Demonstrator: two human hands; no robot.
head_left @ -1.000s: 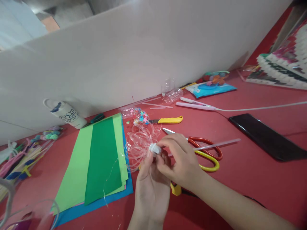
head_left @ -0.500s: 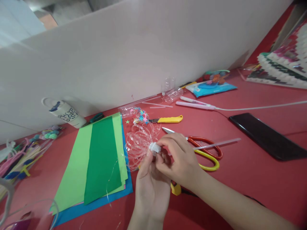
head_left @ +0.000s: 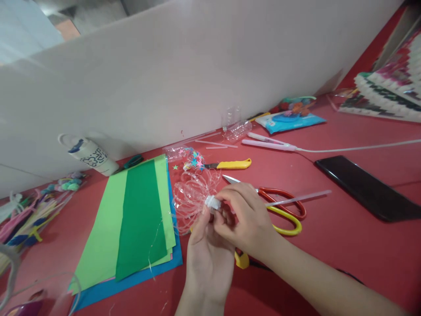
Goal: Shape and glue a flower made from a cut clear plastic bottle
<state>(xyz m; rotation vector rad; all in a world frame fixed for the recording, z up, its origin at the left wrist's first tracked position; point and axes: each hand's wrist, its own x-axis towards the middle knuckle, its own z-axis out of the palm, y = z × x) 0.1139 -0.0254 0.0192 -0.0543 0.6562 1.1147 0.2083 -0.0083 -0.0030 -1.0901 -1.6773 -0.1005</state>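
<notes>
A clear plastic bottle top (head_left: 190, 199), cut into many thin curling strips, has a white cap (head_left: 213, 202) on its neck. My left hand (head_left: 208, 252) is closed round the neck from below, its thumb by the cap. From the right, the fingers of my right hand (head_left: 245, 215) pinch the cap; some fingertips are hidden behind it. Beyond my right hand lie open scissors (head_left: 283, 221) with red and yellow handles and a translucent glue stick (head_left: 304, 197). A yellow utility knife (head_left: 233, 164) rests beyond the strips.
Stacked green and blue sheets (head_left: 141, 224) lie to the left. A white tumbler (head_left: 94, 158) leans by the wall (head_left: 184, 66). A black phone (head_left: 365, 186), a pink corded tool (head_left: 269, 143) and a blue packet (head_left: 292, 123) occupy the right. Star sequins (head_left: 196, 160) lie mid-table.
Both hands hold nearly the same pose on the capped bottle top. The whole view has shifted very slightly; nothing was picked up or let go.
</notes>
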